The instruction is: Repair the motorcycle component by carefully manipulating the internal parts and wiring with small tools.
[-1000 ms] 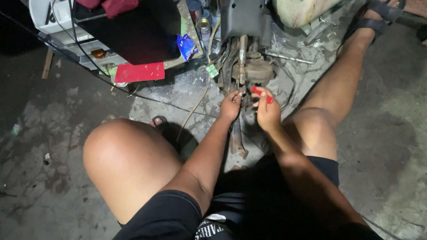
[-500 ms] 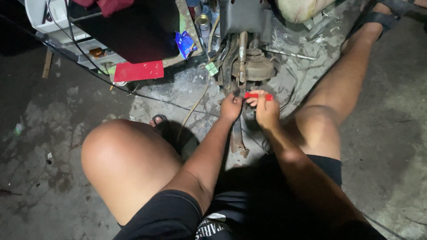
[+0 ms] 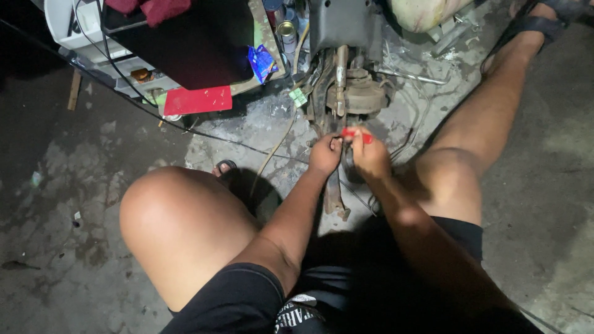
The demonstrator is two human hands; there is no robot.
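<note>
The right hand is gripping a red-handled tool, holding it just below the rusty hub assembly on the concrete floor. The left hand is pinching closed beside it, seemingly steadying a part too small to identify

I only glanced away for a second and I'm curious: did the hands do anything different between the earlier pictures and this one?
Very little. The right hand turned its red-handled tool from slanting to nearly level, keeping its grip. The left hand stayed pinched on a small part beside it; what it is cannot be made out. Both hands remained under the rusty wheel hub, and the rusty metal piece lay unmoved on the floor.
</note>
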